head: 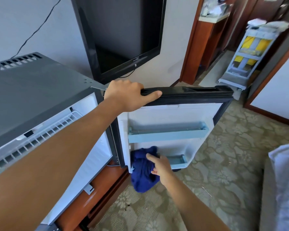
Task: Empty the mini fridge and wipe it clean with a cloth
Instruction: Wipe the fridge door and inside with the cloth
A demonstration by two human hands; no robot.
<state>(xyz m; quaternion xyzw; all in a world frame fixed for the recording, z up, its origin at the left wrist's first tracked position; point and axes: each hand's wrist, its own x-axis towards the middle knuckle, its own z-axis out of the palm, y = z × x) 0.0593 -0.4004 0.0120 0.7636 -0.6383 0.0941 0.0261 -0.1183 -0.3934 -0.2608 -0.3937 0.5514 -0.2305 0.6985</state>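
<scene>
1. The grey-topped mini fridge with the white inside [35, 90] sits at the left on a reddish-brown wooden cabinet [97, 185], and its door is swung wide open toward the room.
2. The left hand [128, 95] is on the top edge of the open white-lined fridge door with the black rubber seal [187, 112]. Fingers are curled over the far side of the edge, thumb stretched along the seal on the near side, so it's got a proper hold on the door.
3. The right hand [162, 169] is down low at the inside of the door, grasping a crumpled dark blue cloth [143, 170]. The cloth is pushed against the lower left part of the door liner, right at the left end of the small pale blue bottom door shelf [177, 160], with some of it hanging below the door's bottom edge.
4. The longer pale blue upper door shelf [167, 134] is above the cloth and not touched by either hand.
5. Inside the fridge body you can see a white wire rack [40, 134] near the top, partly behind the left forearm.
6. On the wall behind the door there's a black flat-screen TV [120, 35].
7. The floor is a green-beige floral patterned carpet [223, 172], and there's a pale blue housekeeping cart with yellow panels [250, 49] well off to the back right by the wooden door frames.
</scene>
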